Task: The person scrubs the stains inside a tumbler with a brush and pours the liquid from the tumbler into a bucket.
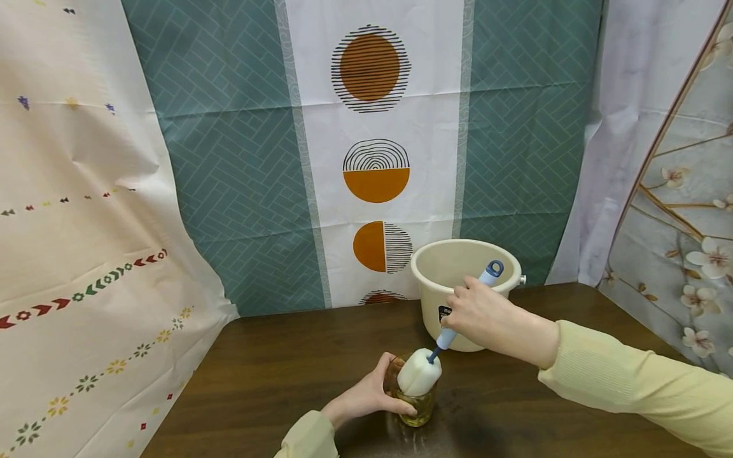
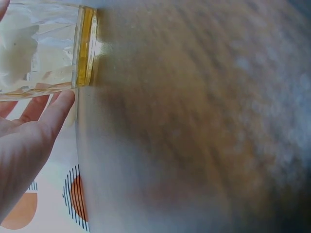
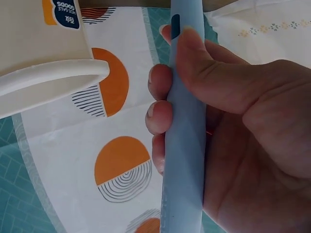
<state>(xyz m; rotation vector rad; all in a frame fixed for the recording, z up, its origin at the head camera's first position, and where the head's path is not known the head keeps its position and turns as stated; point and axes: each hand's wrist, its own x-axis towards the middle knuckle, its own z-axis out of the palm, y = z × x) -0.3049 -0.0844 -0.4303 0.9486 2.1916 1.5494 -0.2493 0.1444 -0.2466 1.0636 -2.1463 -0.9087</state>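
My left hand [image 1: 369, 393] grips an amber glass [image 1: 422, 410] from its left side, thumb in front, low over the table. In the left wrist view the fingers [image 2: 59, 109] lie along the wall of the glass [image 2: 48, 58]. My right hand [image 1: 476, 313] holds the light blue handle [image 1: 447, 337] of a sponge brush; its white sponge head [image 1: 420, 372] sits partly inside the mouth of the glass, tilted. In the right wrist view the fingers and thumb of my right hand [image 3: 233, 107] curl round the blue handle [image 3: 184, 126].
A cream bucket [image 1: 426, 289] stands behind the right hand, near the table's back edge. The dark wooden table [image 1: 275, 362] meets a patterned cloth backdrop [image 1: 229, 159], with a flowered cloth [image 1: 658, 254] at the right and a pale one [image 1: 86, 222] at the left.
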